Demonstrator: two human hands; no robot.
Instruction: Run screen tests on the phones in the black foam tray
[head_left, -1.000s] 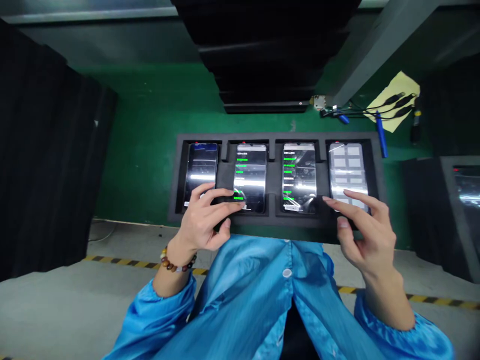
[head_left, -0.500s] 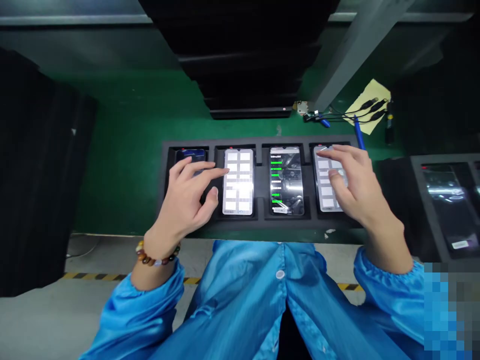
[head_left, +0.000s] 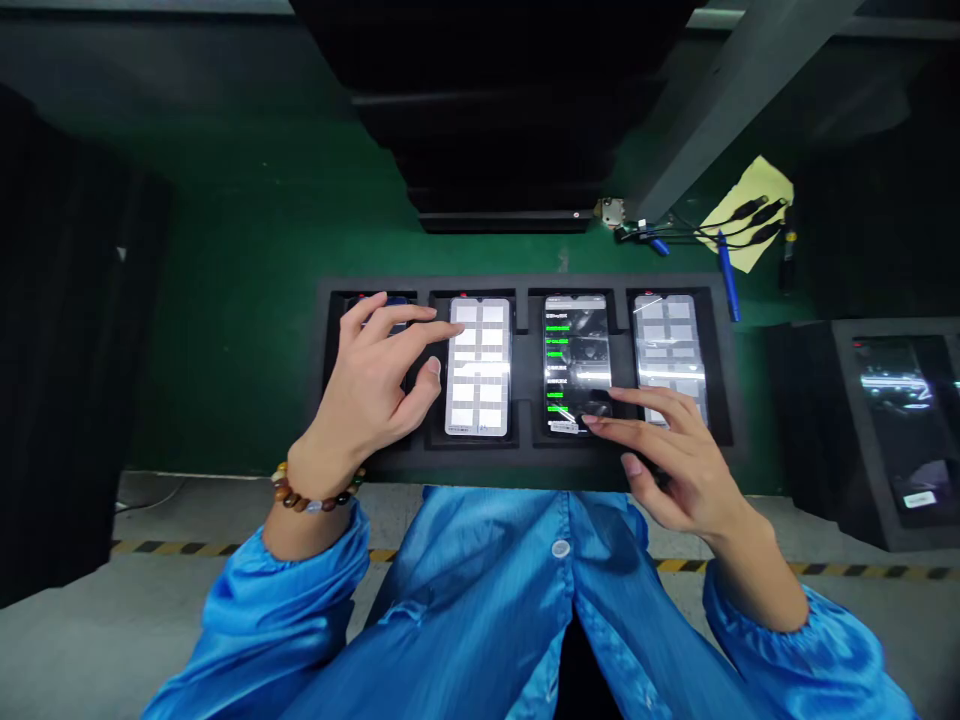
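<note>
1. The left hand (head_left: 371, 385) hovers open, fingers spread, gripping nothing. It covers the far-left phone (head_left: 380, 310), of which only a dark strip shows above the knuckles. The index fingertip reaches right, to the edge of the white-grid phone (head_left: 478, 366) just beside it.
2. All four phones lie face up in separate pockets of a black foam tray (head_left: 525, 455) on the green bench mat (head_left: 247, 300). They look thin, stiff and light, with slick, fragile glass fronts. I judge the long side edges the place to pinch them, through the notches in the foam between the pockets.
3. The right hand (head_left: 675, 460) is open too, holding nothing. Its index fingertip rests at the bottom of the green-text phone (head_left: 576, 362), which lies ahead and to its left.
4. The far-right phone (head_left: 670, 352) shows a pale grid, straight beyond the right hand's knuckles and untouched.
</note>
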